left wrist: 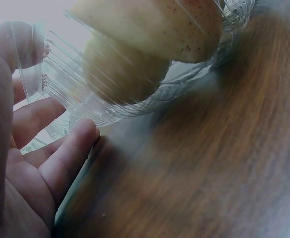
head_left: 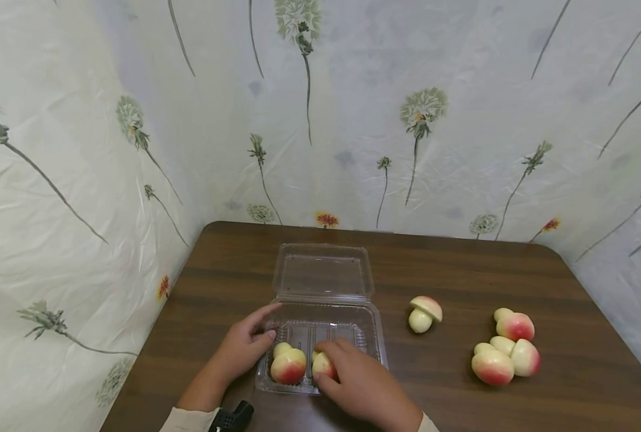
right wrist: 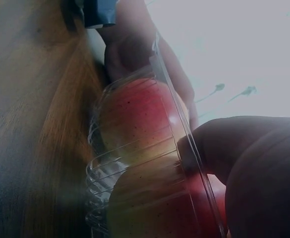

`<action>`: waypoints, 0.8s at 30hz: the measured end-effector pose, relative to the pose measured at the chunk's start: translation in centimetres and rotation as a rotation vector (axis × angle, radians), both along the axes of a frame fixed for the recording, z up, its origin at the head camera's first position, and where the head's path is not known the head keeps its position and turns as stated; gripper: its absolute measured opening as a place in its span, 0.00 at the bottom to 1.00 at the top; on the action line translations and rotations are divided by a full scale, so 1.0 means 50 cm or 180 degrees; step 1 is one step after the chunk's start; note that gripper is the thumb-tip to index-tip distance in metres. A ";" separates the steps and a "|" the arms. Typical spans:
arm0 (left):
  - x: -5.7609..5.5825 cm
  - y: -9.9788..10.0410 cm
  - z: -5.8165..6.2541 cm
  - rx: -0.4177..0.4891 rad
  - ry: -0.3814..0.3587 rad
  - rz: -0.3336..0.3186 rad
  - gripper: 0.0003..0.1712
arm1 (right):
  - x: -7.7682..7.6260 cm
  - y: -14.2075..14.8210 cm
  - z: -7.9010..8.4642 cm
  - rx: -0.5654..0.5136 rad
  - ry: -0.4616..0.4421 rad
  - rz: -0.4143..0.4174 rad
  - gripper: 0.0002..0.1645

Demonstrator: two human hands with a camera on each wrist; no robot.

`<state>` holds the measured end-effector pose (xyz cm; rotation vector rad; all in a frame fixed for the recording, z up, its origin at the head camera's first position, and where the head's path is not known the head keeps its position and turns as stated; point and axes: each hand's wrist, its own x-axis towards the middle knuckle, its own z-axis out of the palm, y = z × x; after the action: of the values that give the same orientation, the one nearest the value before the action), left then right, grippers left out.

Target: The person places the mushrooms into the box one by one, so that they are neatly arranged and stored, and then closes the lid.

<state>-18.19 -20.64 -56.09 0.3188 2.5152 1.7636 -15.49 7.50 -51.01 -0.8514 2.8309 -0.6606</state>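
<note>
A clear plastic clamshell container lies on the table with its lid folded back. Inside, at its near left, is a yellow and pink toy-like mushroom. My left hand holds the container's left side, thumb at the rim and other fingers outside the wall, as the left wrist view shows. With my right hand I grip a second mushroom at the container's near right, and the hand covers part of it. Through the clear wall, the right wrist view shows both mushrooms side by side.
One mushroom stands on the brown wooden table right of the container. Farther right, three more mushrooms lie in a cluster. Flower-printed sheeting hangs behind and left of the table.
</note>
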 end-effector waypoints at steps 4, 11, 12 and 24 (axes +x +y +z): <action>0.001 0.001 0.002 -0.0012 -0.0016 0.0020 0.32 | 0.002 -0.001 0.000 -0.0017 0.0025 0.0036 0.25; 0.001 0.000 0.002 0.0008 -0.0016 0.0010 0.32 | 0.003 -0.001 0.002 -0.0056 -0.0012 0.0069 0.25; 0.001 0.000 0.002 0.0014 -0.0011 0.0003 0.32 | 0.003 -0.001 0.002 -0.0063 -0.0022 0.0075 0.25; 0.000 0.001 0.001 0.0024 -0.0011 -0.0002 0.32 | 0.001 0.001 0.003 -0.0115 -0.0131 0.0161 0.26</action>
<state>-18.18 -20.60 -56.05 0.3167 2.5063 1.7724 -15.45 7.53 -50.83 -0.9011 2.7595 -0.7158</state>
